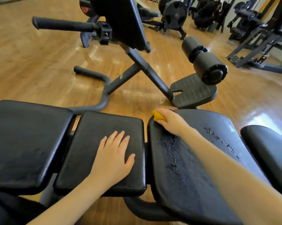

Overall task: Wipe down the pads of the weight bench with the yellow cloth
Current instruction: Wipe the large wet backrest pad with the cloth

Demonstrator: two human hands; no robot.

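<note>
The right hand [171,121] has its fingers [161,122] curled shut around the bunched yellow cloth [159,117], pressing it onto the far left corner of the wet pad [194,159], likely mid-wipe. The cloth's long axis runs left-right. The left hand [114,156] lies flat, fingers spread and empty, probably bracing on the middle pad [91,127].

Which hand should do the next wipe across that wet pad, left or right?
Right. The right hand already grips the yellow cloth at the far edge of the wet pad, with droplets just behind it. The left hand lies flat and empty on the middle pad.
</note>
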